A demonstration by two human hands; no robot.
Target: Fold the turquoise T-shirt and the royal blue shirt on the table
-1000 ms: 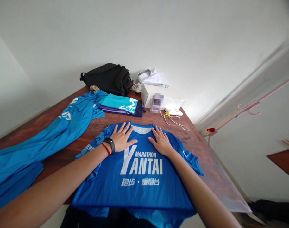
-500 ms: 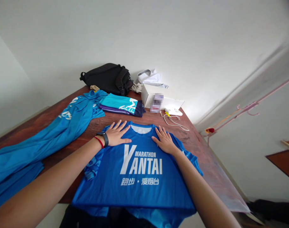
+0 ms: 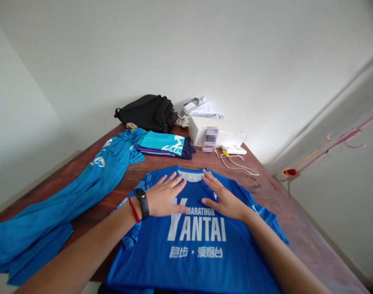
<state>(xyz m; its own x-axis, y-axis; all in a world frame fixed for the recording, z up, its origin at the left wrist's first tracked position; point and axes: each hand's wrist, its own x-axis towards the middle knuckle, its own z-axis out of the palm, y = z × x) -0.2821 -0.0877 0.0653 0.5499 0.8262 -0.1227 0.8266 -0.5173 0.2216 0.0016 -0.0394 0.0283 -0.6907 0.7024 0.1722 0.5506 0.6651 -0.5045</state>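
Note:
A blue T-shirt [image 3: 198,232] with white "Marathon Yantai" print lies face up on the wooden table, its collar toward the wall. Over its upper left part is my left hand [image 3: 164,195], palm down with fingers spread, covering part of the big Y. My right hand [image 3: 224,200] is at the upper right of the chest, fingers stretched out toward the collar. Neither hand grips the cloth; whether the palms touch it or hover just above, I cannot tell. The right sleeve is spread out, while the left one is partly behind my left wrist.
Another blue garment [image 3: 70,196] stretches along the table's left side. Behind the T-shirt is a stack of folded clothes [image 3: 161,142]. A black backpack [image 3: 143,112], a white box [image 3: 196,130] and a white cable [image 3: 240,165] lie farther back. A pink rack [image 3: 336,141] stands at right.
Both hands have moved inward, closer together, from the shoulders toward the chest print. The view has shifted, so the table's contents appear lower and farther right.

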